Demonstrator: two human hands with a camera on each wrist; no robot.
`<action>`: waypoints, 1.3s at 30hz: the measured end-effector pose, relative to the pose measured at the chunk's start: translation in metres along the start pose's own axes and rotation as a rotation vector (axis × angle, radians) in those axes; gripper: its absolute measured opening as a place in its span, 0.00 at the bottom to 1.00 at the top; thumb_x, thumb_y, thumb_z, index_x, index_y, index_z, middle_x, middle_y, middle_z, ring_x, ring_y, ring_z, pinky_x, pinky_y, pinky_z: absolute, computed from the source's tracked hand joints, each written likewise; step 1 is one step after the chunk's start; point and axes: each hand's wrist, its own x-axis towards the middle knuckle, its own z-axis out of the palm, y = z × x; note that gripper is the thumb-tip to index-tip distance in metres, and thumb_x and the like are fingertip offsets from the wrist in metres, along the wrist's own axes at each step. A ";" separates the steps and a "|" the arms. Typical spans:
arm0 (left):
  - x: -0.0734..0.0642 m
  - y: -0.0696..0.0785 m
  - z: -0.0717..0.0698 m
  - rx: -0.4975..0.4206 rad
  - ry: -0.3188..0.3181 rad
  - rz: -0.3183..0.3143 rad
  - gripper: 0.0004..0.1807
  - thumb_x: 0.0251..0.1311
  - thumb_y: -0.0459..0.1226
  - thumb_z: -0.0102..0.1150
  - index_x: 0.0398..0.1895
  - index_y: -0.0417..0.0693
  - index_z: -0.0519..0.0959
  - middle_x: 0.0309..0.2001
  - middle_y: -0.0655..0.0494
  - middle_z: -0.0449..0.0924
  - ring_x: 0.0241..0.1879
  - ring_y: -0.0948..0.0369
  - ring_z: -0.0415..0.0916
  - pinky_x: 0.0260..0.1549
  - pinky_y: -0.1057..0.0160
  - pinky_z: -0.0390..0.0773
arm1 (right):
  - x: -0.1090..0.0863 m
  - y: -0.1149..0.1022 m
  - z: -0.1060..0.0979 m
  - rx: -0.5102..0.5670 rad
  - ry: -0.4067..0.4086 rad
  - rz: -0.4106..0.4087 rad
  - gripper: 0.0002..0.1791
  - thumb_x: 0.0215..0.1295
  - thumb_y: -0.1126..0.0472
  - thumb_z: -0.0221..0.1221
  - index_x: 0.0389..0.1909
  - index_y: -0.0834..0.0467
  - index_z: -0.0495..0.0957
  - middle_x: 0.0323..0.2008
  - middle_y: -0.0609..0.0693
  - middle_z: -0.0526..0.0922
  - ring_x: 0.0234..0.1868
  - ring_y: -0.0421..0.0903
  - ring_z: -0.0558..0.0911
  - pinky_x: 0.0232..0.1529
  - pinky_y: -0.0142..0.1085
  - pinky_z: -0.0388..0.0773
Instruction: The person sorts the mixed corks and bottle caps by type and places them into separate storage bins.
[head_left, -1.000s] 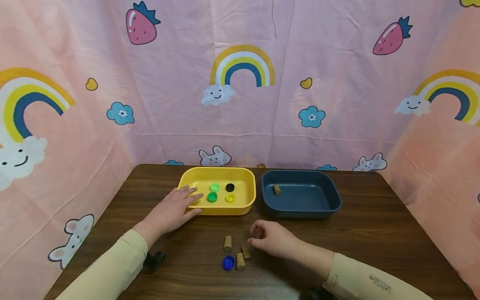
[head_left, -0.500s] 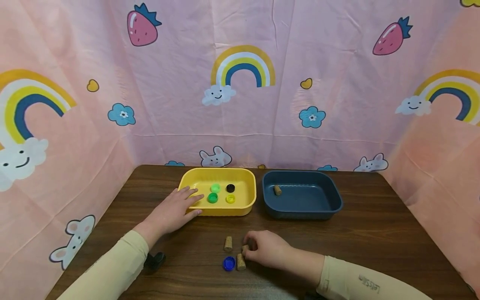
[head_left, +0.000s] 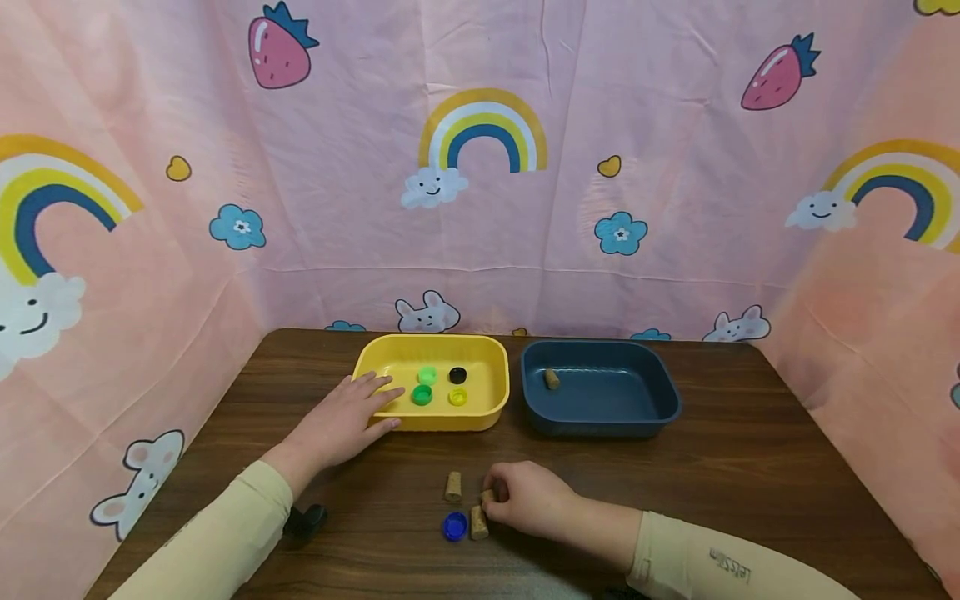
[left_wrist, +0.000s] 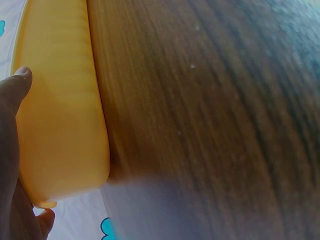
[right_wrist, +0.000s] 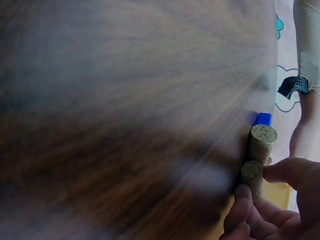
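Observation:
My left hand rests with spread, straight fingers over the near left rim of the yellow tray. In the left wrist view its thumb lies against the tray's side. With thumb and fingertips my right hand pinches a cork low over the table; in the head view the hand mostly hides it. Beside it stands another cork, next to a blue bottle cap. A third cork stands a little farther back and to the left.
Inside the yellow tray lie several bottle caps, among them a black cap and a yellow cap. To its right, a dark blue tray contains one cork. Patterned cloth hangs behind the wooden table.
My right hand has come down and slightly nearer to me, and its fingers have closed on the cork there. The left hand has stayed on the yellow tray.

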 end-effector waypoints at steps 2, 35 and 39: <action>0.000 0.000 0.000 -0.004 0.000 0.001 0.32 0.69 0.58 0.52 0.72 0.56 0.69 0.72 0.47 0.64 0.74 0.44 0.53 0.72 0.40 0.50 | 0.000 0.000 0.000 0.003 -0.003 0.004 0.04 0.60 0.55 0.65 0.33 0.49 0.80 0.18 0.38 0.73 0.20 0.35 0.70 0.21 0.30 0.68; -0.001 -0.001 -0.001 -0.007 0.000 0.007 0.32 0.69 0.58 0.53 0.72 0.55 0.69 0.72 0.46 0.64 0.73 0.43 0.54 0.71 0.39 0.51 | -0.001 0.005 -0.049 0.128 0.073 0.058 0.04 0.64 0.55 0.64 0.38 0.48 0.80 0.24 0.41 0.77 0.24 0.40 0.75 0.27 0.35 0.74; 0.000 -0.001 -0.002 -0.005 0.004 0.012 0.32 0.69 0.57 0.53 0.72 0.55 0.69 0.71 0.45 0.65 0.73 0.43 0.54 0.71 0.39 0.51 | -0.001 0.005 -0.061 0.131 0.093 0.061 0.05 0.64 0.56 0.64 0.39 0.49 0.81 0.25 0.42 0.77 0.25 0.41 0.75 0.27 0.36 0.75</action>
